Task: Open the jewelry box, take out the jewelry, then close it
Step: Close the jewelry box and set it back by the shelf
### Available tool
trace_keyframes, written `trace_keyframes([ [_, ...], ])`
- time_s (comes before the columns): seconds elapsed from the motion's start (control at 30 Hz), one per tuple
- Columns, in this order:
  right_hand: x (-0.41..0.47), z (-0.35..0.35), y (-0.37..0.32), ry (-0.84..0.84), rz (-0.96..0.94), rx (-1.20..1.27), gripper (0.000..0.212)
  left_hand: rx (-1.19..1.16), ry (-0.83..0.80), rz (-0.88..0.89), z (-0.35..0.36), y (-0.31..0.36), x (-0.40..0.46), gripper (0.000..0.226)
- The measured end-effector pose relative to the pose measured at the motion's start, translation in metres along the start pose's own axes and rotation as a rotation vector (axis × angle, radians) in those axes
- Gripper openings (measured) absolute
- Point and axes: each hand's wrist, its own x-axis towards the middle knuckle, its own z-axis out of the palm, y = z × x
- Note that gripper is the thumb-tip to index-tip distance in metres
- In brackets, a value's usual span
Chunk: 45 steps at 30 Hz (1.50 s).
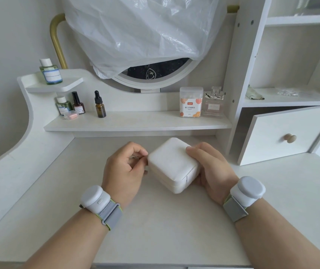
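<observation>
A white square jewelry box (171, 163) with rounded corners lies closed on the white dressing table (155, 220), its lid down. My right hand (209, 169) grips the box's right side, thumb on the lid's top edge. My left hand (125, 169) is at the box's left side, thumb and forefinger pinched on a small metal zipper pull (136, 157). No jewelry is visible.
A low shelf (136, 121) behind holds small bottles (100, 105), a cotton swab box (190, 101) and a perfume bottle (214, 102). A round mirror (151, 74) half covered by a plastic bag stands behind. A drawer (283, 134) juts out at the right.
</observation>
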Motion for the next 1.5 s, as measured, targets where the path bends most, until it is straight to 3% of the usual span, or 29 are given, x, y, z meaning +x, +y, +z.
trace_keyframes([
  [0.1,-0.004,-0.002,-0.003,-0.134,0.035,-0.027,0.027,-0.037,-0.036,-0.015,0.0,0.002,-0.001,0.028],
  [0.23,-0.009,-0.001,-0.006,-0.288,0.034,-0.037,0.038,-0.056,-0.065,-0.025,-0.001,0.002,-0.003,0.029],
  [0.53,-0.005,0.002,-0.003,-0.138,0.002,0.036,0.036,-0.072,-0.06,-0.051,0.002,0.001,-0.001,0.022],
  [0.93,-0.005,0.004,-0.004,-0.047,-0.024,0.042,0.027,-0.039,-0.09,-0.024,0.001,0.001,-0.003,0.039],
  [1.5,-0.007,0.005,-0.009,0.121,-0.084,0.042,0.027,0.025,-0.271,0.089,0.007,0.005,-0.014,0.041],
])
